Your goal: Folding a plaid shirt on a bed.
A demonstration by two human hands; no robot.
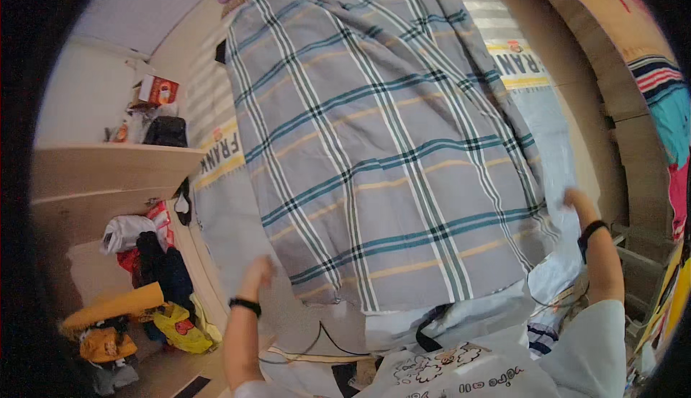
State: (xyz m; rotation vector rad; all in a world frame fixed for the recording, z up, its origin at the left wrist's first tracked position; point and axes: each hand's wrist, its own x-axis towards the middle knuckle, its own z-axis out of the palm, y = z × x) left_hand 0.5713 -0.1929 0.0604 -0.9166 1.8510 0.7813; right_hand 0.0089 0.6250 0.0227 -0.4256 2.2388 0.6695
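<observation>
A grey plaid cloth (378, 133) with green, white and yellow stripes lies spread over a bed sheet, its near edge close to my body. Folds run along its upper right side. My left hand (260, 275), slightly blurred, hovers just left of the cloth's near left corner, over the light sheet (227, 220). On the other side, my right hand (576, 199) is beside the cloth's right edge, apart from it. Neither hand shows anything in it, though the fingers are too blurred to make out. Both wrists wear black bands.
A wooden shelf (119, 166) at the left holds a black bag (166, 131) and a red box (162, 91). Bags and clothes, among them a yellow bag (181, 329), lie below it. A thin black cable (324, 333) crosses near my body. Colourful fabric (669, 112) shows far right.
</observation>
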